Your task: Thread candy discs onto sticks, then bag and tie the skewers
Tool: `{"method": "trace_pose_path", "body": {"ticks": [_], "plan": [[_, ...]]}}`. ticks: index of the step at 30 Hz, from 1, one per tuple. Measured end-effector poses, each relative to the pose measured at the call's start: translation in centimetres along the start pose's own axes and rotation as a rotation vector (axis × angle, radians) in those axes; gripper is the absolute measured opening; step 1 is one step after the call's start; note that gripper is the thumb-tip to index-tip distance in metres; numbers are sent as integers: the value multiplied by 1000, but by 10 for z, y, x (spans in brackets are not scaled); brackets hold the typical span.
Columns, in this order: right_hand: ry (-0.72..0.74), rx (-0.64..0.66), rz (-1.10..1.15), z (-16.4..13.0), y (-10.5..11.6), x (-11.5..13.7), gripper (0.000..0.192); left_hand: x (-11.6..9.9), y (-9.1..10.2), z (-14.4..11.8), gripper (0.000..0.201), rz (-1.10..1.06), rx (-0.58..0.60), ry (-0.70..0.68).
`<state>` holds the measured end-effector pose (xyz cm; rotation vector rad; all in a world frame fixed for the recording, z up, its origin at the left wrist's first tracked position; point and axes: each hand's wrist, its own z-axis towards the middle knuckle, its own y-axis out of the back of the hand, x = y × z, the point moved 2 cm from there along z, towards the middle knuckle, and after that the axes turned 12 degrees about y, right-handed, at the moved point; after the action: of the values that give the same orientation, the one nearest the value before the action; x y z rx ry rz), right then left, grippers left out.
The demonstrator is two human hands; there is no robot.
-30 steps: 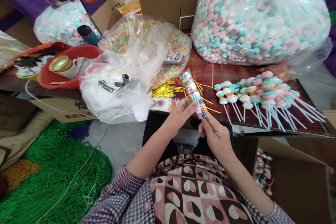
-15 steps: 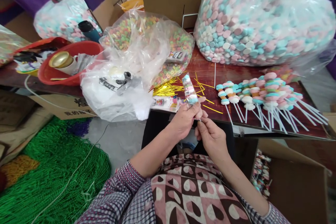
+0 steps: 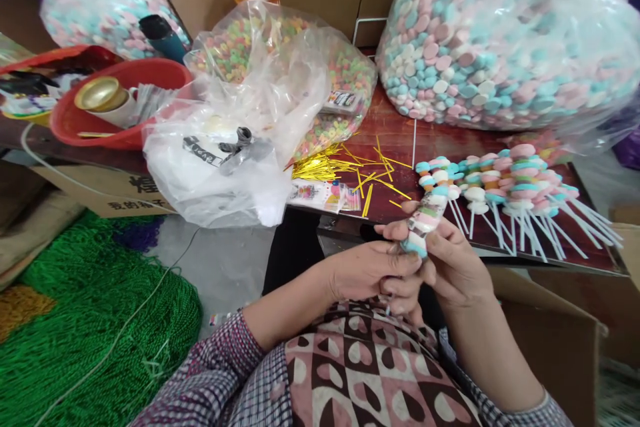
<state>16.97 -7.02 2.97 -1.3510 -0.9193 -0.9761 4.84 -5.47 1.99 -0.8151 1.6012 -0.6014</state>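
Observation:
A marshmallow skewer (image 3: pixel 427 221) in a clear printed wrapper is tilted up and to the right between my hands, above my lap. My left hand (image 3: pixel 380 270) closes round its lower end, where a bit of white stick shows below the fingers. Around the wrapped marshmallows from the right, my right hand (image 3: pixel 455 260) has its fingers curled. Gold twist ties (image 3: pixel 325 163) lie on the table ahead, beside a stack of printed wrappers (image 3: pixel 317 195). Unwrapped marshmallow skewers (image 3: pixel 525 177) are piled at the right, sticks toward me.
A big bag of marshmallows (image 3: pixel 480 47) stands at the back right. Bags of ring candies (image 3: pixel 345 67) and white plastic (image 3: pixel 215 167) sit left of centre, near a red basin (image 3: pixel 65 123). Green cord (image 3: pixel 125 300) heaps on the floor; an open carton (image 3: pixel 550 347) stands lower right.
Both hands have moved right and slightly down with the wrapped skewer, which now leans right instead of left. My right hand has shifted from the stick up to the wrapped marshmallows.

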Motion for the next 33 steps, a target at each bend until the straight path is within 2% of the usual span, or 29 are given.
{"method": "trace_pose_path", "body": {"ticks": [4, 5, 6, 7, 8, 10, 11, 12, 13, 14, 16, 18, 19, 21, 23, 25, 27, 30, 33], "plan": [[196, -306, -113, 0, 2, -15, 27, -9, 19, -11, 29, 596, -807, -81], [238, -347, -142, 0, 3, -16, 25, -11, 21, -14, 23, 722, -948, -77], [262, -360, -171, -1, 3, -15, 24, -11, 23, -15, 20, 780, -1005, -67], [259, -341, -191, -1, 4, -12, 24, -10, 25, -16, 23, 755, -968, -64], [226, -296, -196, -1, 5, -10, 27, -8, 26, -15, 29, 661, -845, -61], [113, -179, -183, 0, 5, -4, 37, -4, 24, -12, 43, 382, -488, -43], [66, -141, -177, 1, 5, -1, 39, -3, 23, -11, 49, 259, -344, -42], [47, -133, -180, 3, 5, 1, 39, -3, 22, -12, 51, 182, -266, -53], [58, -156, -196, 5, 4, 2, 37, -4, 21, -13, 51, 167, -278, -77], [89, -196, -227, 8, 3, 2, 35, -6, 22, -15, 48, 209, -371, -112], [145, -251, -312, 17, 1, 1, 32, -13, 26, -21, 36, 389, -695, -204], [123, -178, -436, 27, 2, 1, 32, -21, 31, -30, 28, 555, -986, -274], [110, -122, -526, 33, 6, 3, 31, -24, 34, -34, 26, 575, -1062, -296], [132, -34, -803, 44, 17, 11, 27, -29, 43, -41, 25, 460, -1056, -332], [162, 26, -1203, 52, 30, 20, 22, -33, 51, -46, 28, 240, -950, -380], [97, 142, -1597, 57, 38, 21, 20, -35, 56, -50, 31, 46, -859, -431], [-9, 285, -1860, 57, 39, 15, 22, -34, 58, -50, 34, -66, -815, -435], [-32, 359, -2052, 55, 32, 0, 29, -29, 58, -47, 36, -144, -783, -402], [-18, 326, -2071, 58, 29, -9, 31, -26, 57, -44, 36, -176, -756, -396]]}}
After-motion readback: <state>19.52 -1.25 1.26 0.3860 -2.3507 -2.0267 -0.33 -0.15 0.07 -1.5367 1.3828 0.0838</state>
